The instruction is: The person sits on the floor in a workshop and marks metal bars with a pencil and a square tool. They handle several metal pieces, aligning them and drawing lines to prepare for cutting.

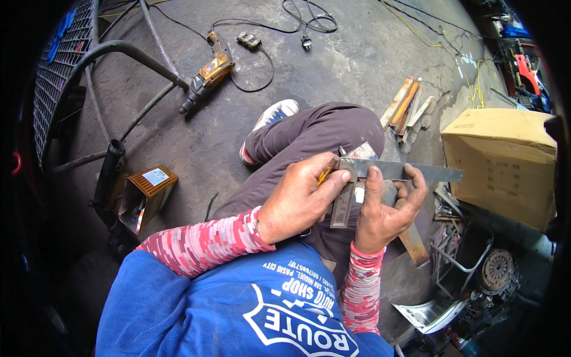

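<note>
My left hand (300,196) pinches the dark metal stock of a try square (416,171) between thumb and fingers. A yellow pencil-like stick (324,174) is also tucked in that hand. The square's steel blade points right, across my lap. My right hand (386,217) holds the blade, with the thumb on its near side and fingertips at its lower edge. Beneath the square lies a metal piece with worn white and red paint (361,152), partly hidden by my hands. A rusty flat strip (414,245) sticks out below my right hand.
On the concrete floor lie an orange power drill (212,70) with its black cord and a plug (306,43). A metal tin (146,196) and a tubular frame (128,47) stand at left. Rusty bars (404,107), a cardboard box (499,160) and a clutch-like disc (498,271) lie right.
</note>
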The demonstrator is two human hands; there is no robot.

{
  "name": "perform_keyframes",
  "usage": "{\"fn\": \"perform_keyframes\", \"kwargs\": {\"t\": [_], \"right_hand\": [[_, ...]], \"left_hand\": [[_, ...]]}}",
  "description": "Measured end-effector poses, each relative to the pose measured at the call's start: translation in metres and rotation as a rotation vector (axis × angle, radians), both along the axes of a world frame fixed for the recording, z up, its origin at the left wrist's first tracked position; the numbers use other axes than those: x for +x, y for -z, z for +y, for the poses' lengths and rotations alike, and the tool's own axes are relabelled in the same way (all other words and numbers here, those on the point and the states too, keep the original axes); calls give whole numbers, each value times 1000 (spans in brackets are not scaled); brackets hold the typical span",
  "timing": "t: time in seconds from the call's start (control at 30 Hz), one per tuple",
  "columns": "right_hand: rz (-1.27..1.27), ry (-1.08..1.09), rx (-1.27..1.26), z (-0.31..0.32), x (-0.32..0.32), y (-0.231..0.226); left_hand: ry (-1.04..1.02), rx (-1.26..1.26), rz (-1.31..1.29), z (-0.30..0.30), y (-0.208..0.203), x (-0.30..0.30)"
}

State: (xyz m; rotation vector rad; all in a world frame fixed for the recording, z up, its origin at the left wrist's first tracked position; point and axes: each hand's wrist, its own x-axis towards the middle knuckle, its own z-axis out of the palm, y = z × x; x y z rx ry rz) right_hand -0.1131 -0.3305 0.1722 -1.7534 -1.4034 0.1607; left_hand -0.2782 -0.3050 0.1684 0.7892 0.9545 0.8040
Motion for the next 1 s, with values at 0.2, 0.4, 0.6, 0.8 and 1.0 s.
{"fn": "perform_keyframes", "kwargs": {"t": [0.2,0.4,0.6,0.8,1.0], "right_hand": [[53,37,-36,3,-2,-2],[3,74,-26,7,-8,0],[119,61,-75,6,-11,-5],[219,66,-52,-2,-10,-4],[146,50,-45,-2,-8,-3]], "left_hand": [[38,4,-10,1,0,0],[52,28,-29,6,1,-2],[97,61,17,7,3,-5],[122,-20,-87,5,6,-6],[114,-42,-145,6,11,-9]]}}
